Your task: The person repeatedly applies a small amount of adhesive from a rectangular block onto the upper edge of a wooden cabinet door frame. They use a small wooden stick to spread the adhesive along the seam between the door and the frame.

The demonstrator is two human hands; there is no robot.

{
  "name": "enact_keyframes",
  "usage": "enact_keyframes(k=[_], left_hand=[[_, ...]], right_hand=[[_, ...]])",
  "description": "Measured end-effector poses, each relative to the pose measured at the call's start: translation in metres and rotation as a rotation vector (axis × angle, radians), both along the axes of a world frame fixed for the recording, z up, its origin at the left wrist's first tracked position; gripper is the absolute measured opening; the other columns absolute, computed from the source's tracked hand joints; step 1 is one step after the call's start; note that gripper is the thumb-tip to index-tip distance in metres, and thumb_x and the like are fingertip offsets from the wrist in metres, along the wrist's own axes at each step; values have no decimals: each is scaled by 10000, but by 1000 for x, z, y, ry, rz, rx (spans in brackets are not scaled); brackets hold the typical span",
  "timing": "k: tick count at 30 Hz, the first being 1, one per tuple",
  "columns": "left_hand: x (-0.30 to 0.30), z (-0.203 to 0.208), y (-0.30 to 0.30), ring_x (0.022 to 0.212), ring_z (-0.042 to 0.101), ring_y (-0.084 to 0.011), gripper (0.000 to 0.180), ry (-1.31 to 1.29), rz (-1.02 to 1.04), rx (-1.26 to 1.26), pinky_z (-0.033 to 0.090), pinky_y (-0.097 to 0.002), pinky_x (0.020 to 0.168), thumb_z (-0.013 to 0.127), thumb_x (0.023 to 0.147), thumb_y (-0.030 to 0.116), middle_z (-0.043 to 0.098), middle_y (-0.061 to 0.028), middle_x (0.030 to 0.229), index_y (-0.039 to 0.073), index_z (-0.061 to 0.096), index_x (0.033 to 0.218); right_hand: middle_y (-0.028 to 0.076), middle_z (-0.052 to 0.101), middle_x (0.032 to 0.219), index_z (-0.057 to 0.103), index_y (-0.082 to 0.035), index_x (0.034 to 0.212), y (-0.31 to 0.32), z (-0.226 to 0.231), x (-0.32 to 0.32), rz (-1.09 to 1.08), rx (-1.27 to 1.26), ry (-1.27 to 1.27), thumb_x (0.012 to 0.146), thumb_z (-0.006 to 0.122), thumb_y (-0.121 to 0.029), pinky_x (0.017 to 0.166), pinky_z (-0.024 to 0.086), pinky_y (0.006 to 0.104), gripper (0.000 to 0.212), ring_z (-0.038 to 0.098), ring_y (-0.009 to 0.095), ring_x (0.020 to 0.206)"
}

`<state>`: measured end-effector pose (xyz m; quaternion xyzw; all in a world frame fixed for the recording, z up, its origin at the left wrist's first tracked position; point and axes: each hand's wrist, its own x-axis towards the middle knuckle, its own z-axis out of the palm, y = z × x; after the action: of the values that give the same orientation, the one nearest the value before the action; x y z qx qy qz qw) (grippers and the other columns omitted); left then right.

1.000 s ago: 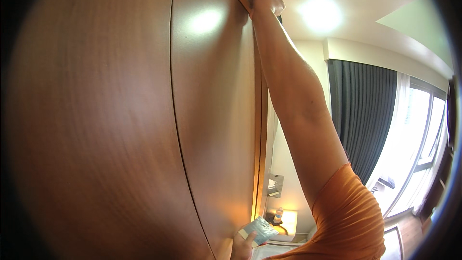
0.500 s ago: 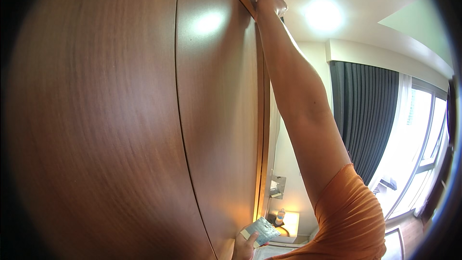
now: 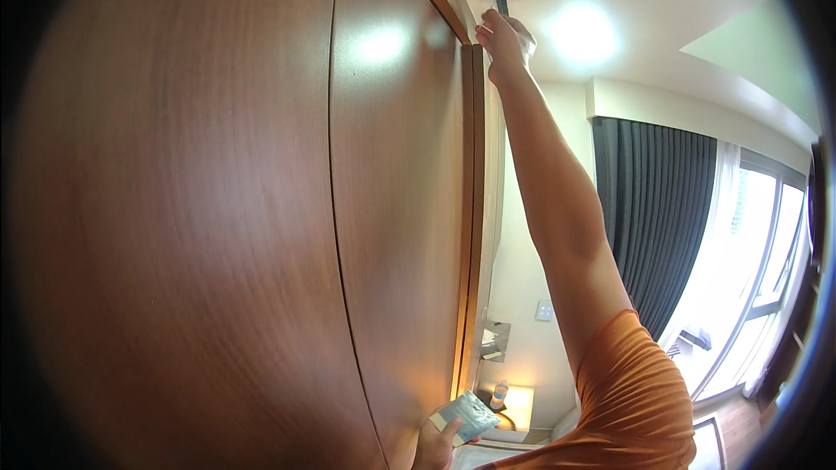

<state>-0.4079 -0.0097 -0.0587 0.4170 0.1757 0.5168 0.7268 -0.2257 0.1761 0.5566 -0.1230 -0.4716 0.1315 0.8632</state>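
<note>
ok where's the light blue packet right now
The light blue packet is in the left hand, low in the head view, just right of centre, left of the bottle.

right grip (image 3: 502, 35): raised near top of wooden panel (image 3: 401, 209) | left grip (image 3: 438, 444): holds blue packet (image 3: 472, 418) | dark curtain (image 3: 655, 218): beside window (image 3: 759, 244)

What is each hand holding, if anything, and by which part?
The left hand holds a packet by its lower left part, thumb on its face. Whether the raised right hand holds anything cannot be told.
</note>
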Motion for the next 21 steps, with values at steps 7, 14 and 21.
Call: enact_keyframes(k=[7,14,21], left_hand=[[1,2,-2,987,748,-273,361,1,2,-2,641,-391,777,605,1030,106,721,-156,1162,-39,576,1358],[-1,0,-3,986,747,-270,360,1,10,-1,638,-387,779,609,1030,109,722,-152,1159,-36,580,1358],[-4,0,-2,985,745,-266,359,13,11,-10,636,-384,781,612,1031,112,724,-148,1155,-34,585,1358]], right_hand=[[166,752,969,742,103,1049,21,7,15,-160,-90,105,909,747,-124,706,625,327,266,769,228,774],[180,782,993,769,74,1135,23,13,6,-296,-237,85,927,708,-107,688,616,321,282,799,220,782],[143,793,968,761,42,1188,32,34,-1,-123,-137,257,906,679,-30,617,599,345,302,810,204,855]])
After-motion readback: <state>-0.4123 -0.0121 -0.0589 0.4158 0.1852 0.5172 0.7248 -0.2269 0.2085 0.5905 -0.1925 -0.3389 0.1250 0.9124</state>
